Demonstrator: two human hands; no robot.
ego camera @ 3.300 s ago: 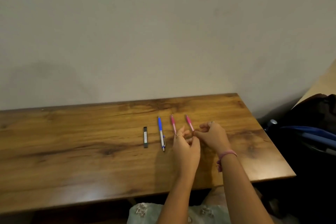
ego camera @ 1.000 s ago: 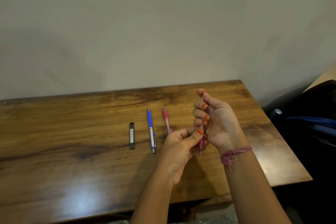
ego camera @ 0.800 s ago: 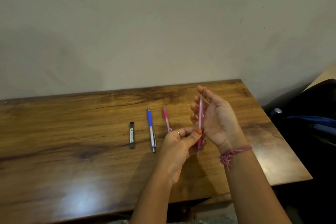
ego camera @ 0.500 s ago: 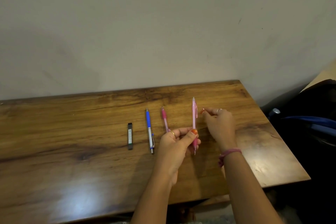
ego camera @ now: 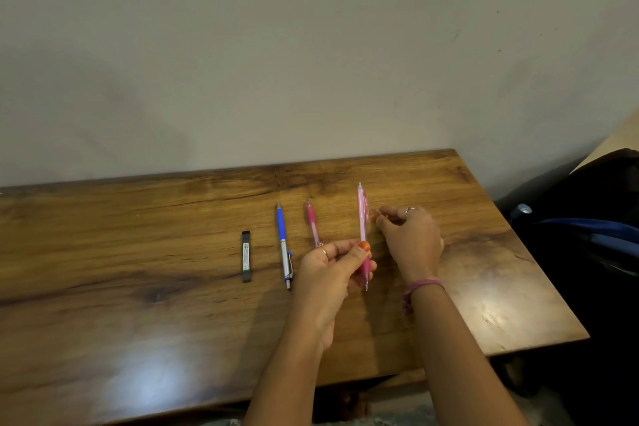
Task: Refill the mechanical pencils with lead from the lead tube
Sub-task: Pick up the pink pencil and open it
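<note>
One light, slick pencil (ego camera: 362,218) pinched low in my left hand (ego camera: 332,270); right hand (ego camera: 408,239), beside it, curled, contents unclear.

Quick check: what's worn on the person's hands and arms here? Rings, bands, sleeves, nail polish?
Both forearms are bare, no sleeves in view. The left hand has a gold ring on one finger and orange polish on the thumbnail. The right hand wears a silver ring, and a pink thread band with loose ends is tied round that wrist.

Wooden counter (ego camera: 138,304) against a wall. Lying on it, side by side: lead tube (ego camera: 246,256), blue mechanical pencil (ego camera: 284,245), pink mechanical pencil (ego camera: 312,222).
</note>
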